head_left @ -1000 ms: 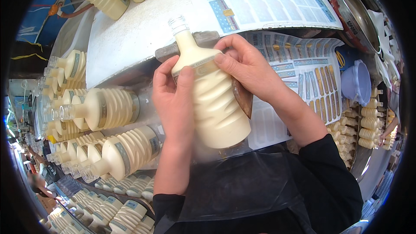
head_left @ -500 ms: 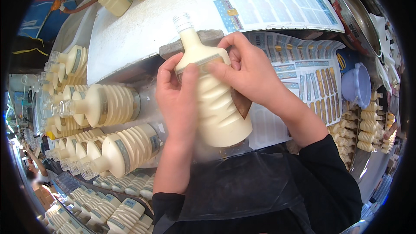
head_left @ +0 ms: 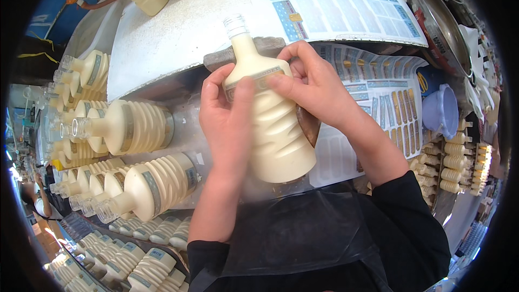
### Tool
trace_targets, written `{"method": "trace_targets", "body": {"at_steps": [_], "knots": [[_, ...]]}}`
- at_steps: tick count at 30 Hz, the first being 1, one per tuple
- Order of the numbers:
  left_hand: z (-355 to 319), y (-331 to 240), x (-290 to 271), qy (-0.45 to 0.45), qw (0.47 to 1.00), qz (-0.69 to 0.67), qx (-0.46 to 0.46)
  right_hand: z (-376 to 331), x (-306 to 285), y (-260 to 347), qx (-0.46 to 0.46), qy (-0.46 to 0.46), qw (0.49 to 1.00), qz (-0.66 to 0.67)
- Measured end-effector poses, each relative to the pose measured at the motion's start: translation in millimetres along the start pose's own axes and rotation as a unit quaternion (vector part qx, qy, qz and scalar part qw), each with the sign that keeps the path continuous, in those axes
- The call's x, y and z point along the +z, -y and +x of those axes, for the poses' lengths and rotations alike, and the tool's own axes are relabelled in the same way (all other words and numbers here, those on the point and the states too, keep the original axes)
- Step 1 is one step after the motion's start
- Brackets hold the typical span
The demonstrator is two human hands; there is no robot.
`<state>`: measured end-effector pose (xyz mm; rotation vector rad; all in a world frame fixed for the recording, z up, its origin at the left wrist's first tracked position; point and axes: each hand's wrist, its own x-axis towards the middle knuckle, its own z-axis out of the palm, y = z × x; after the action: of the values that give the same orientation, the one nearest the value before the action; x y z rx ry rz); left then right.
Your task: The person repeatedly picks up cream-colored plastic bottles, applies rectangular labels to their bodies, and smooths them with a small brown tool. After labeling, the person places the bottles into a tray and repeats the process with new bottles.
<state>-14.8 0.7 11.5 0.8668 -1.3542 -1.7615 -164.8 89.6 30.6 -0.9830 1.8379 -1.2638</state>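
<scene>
A cream-coloured bottle (head_left: 281, 154) with a ribbed lower body and a clear threaded neck lies tilted in front of me, its neck pointing away. Round its shoulder runs a narrow grey-blue and gold label strip (head_left: 252, 78). My left hand (head_left: 224, 116) closes on the bottle's left side, its thumb on the strip; that thumb is slightly blurred. From the right, my right hand (head_left: 313, 81) grips the shoulder, thumb pressing the strip and fingers curled behind the edge. Under the bottle's neck and shoulder sits a grey block (head_left: 270, 44). A brown piece (head_left: 308, 126) shows beside the body.
Label sheets (head_left: 335, 13) lie on the white board (head_left: 178, 38) ahead; more label sheets (head_left: 386, 62) lie to the right. Similar bottles (head_left: 143, 130) are stacked at my left. A lilac bucket (head_left: 440, 109) and a metal pan (head_left: 440, 21) stand at the right.
The whole view has shifted slightly. Both hands keep their hold on the bottle, thumbs on the strip; the right thumb has shifted a little along it.
</scene>
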Motion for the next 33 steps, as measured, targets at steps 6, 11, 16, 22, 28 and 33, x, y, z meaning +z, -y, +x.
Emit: {"method": "trace_targets", "body": {"at_steps": [6,11,16,22,28,33], "knots": [[0,0,0,-0.004,1.000,0.003,0.001,0,-2,-4,0.016,0.021,0.993,0.116],[0,1,1,-0.005,1.000,0.001,0.004,-1,0,-1,0.017,0.012,0.997,0.076],[-1,-1,1,-0.006,1.000,0.008,0.000,-1,-1,-2,0.019,0.017,0.997,0.072],[0,-1,2,-0.010,1.000,0.018,0.005,1,-1,-6,0.012,0.018,0.997,0.078],[-1,-4,3,-0.015,0.999,0.030,-0.008,2,-1,-10,0.012,0.020,0.995,0.094],[-1,-2,2,-0.011,1.000,0.016,0.000,1,-1,-7,0.018,0.016,0.996,0.091]]}}
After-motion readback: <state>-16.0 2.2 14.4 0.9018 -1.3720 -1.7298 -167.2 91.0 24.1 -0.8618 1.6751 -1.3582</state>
